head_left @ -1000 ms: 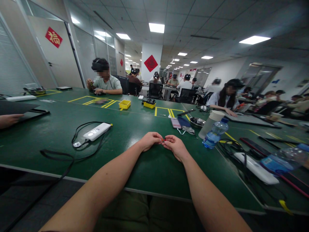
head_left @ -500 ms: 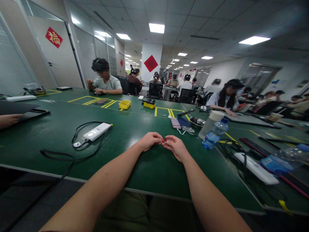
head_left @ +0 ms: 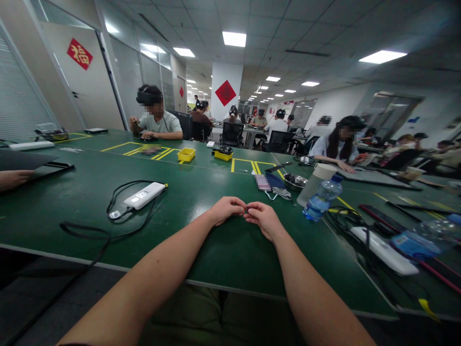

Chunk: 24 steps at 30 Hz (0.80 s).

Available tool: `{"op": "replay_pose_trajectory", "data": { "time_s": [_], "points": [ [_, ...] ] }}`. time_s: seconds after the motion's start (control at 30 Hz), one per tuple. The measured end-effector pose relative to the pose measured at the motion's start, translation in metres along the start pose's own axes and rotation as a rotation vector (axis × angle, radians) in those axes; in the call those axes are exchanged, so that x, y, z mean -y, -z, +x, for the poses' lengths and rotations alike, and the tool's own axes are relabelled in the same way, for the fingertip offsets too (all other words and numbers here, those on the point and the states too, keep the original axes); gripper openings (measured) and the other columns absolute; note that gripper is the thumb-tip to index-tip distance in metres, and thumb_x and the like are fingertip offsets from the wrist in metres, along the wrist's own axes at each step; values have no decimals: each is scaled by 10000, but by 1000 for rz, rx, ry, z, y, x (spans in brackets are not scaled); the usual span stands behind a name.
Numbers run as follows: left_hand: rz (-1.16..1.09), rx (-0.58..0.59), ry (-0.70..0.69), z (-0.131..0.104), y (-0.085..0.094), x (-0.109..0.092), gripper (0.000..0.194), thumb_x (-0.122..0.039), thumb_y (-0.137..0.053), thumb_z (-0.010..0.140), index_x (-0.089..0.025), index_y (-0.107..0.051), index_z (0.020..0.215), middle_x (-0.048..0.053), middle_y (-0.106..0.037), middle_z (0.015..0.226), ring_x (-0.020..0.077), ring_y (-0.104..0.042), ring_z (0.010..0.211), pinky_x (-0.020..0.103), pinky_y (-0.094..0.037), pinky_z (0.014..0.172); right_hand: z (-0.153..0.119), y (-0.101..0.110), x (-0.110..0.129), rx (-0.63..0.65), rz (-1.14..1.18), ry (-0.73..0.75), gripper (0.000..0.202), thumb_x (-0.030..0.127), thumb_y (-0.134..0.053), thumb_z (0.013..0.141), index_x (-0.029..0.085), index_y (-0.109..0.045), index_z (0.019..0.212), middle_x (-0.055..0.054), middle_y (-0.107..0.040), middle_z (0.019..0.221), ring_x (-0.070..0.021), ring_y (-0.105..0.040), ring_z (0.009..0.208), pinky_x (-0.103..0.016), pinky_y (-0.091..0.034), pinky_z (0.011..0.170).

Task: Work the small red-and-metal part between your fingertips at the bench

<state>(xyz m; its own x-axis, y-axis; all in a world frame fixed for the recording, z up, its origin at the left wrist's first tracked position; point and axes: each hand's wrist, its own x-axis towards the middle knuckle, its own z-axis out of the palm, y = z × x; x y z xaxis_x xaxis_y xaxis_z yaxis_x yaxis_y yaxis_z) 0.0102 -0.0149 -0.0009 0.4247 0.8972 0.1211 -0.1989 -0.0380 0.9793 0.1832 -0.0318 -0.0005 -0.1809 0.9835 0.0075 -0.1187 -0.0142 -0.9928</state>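
Observation:
My left hand [head_left: 227,210] and my right hand [head_left: 262,218] meet fingertip to fingertip, low over the green table in front of me. Each is closed in a pinch. Between the fingertips shows a tiny red piece [head_left: 247,210], mostly covered by the fingers; its kind is too small to make out. The face-down side of the fingers is hidden. Beyond my right hand lie a dark blue pouch-like item [head_left: 275,181] and a crumpled grey cloth [head_left: 283,193].
A white power bank [head_left: 146,195] with black cable lies left. Right stand a water bottle [head_left: 321,199], a pale tumbler [head_left: 315,185] and a metal bowl [head_left: 296,181]. Yellow trays [head_left: 186,154] sit farther back. People work around the green table [head_left: 180,235].
The fingertips have shifted slightly and closed over the small red piece, so less red and orange shows between them. Both arms stay nearly in place.

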Motion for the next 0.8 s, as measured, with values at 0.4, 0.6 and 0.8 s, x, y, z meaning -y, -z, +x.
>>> {"op": "replay_pose_trajectory", "data": {
  "time_s": [0.4, 0.6, 0.8],
  "points": [
    [-20, -43, 0, 5, 1, 6, 122, -136, -688, 624, -92, -639, 728, 41, -637, 668, 82, -571, 573, 219, -454, 614, 3, 2, -6, -41, 37, -52, 175, 127, -650, 690, 151, -600, 856, -74, -698, 784, -165, -688, 697, -278, -566, 660],
    [-52, -45, 36, 8, 2, 9, 102, -109, -669, 643, -91, -639, 738, 54, -659, 712, 91, -602, 620, 231, -482, 666, 4, 3, -7, -29, 45, -75, 175, 130, -655, 695, 149, -605, 862, -81, -698, 801, -167, -690, 712, -266, -569, 656],
    [-72, -27, 40, 8, 5, 11, 116, -112, -680, 647, -91, -643, 755, 60, -667, 727, 98, -617, 646, 238, -492, 693, 2, 1, -3, -20, 35, -83, 176, 140, -658, 697, 144, -610, 866, -90, -697, 813, -168, -689, 719, -265, -568, 665]
  ]
}}
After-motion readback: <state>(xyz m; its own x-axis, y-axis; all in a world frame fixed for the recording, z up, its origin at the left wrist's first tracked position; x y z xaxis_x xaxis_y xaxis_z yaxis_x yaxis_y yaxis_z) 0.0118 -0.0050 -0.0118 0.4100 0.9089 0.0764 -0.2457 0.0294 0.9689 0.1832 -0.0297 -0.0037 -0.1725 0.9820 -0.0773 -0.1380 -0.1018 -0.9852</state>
